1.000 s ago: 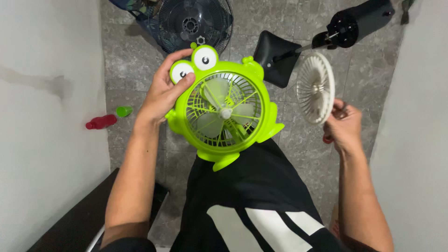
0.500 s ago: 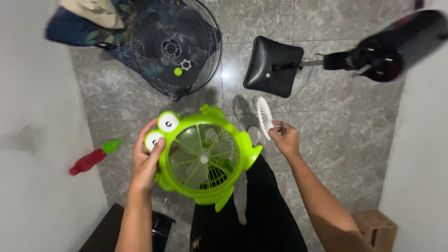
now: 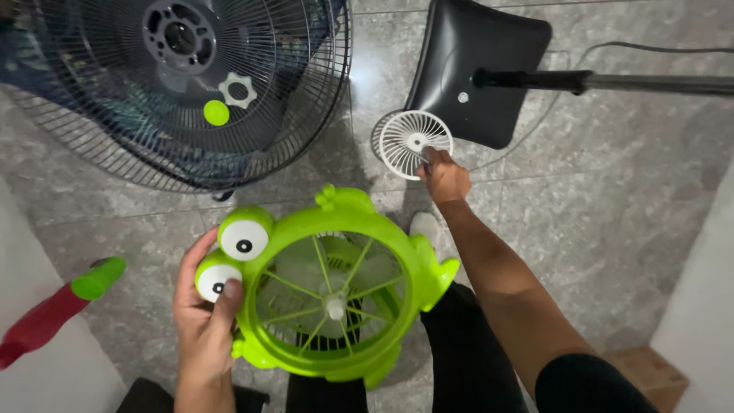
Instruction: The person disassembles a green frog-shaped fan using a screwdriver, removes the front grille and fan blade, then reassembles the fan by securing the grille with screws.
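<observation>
White round grille (image 3: 415, 143) now lower, frog-shaped green fan (image 3: 336, 287) uncovered.

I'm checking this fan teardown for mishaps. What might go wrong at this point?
The green frog fan is held only by the left hand at its eye edge, so it may tip or slip. The right hand reaches far out with the white grille low over the floor; it might drop. The white nut and green cap lie loose on the big fan guard.

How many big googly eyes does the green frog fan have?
2. One eye sits at the upper left of the frog fan; the other eye is just below it, under the left hand.
</observation>
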